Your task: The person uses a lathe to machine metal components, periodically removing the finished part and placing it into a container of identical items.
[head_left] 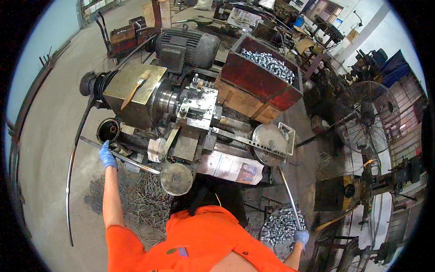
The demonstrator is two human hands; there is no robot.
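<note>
My left hand (pixel 108 157), in a blue glove, is closed round a long steel lever (pixel 138 165). That lever runs to a round metal disc (pixel 176 179) at the front of a small lathe-like machine (pixel 195 109). On the right, my gloved right hand (pixel 301 237) grips the lower end of another steel lever (pixel 290 195). This one slants down from a larger round plate (pixel 270 141) on the machine's right side. Beneath the right lever stands a basket (pixel 297 254) of small shiny metal parts (pixel 278 229). The fingers of both hands are partly hidden.
A dark red bin (pixel 253 77) heaped with metal parts stands behind the machine. A brush (pixel 135 93) lies on the brass-coloured cover. Metal shavings (pixel 140 195) litter the floor at left. A round pot (pixel 108 130) sits near my left hand; a large fan (pixel 368 115) stands at right.
</note>
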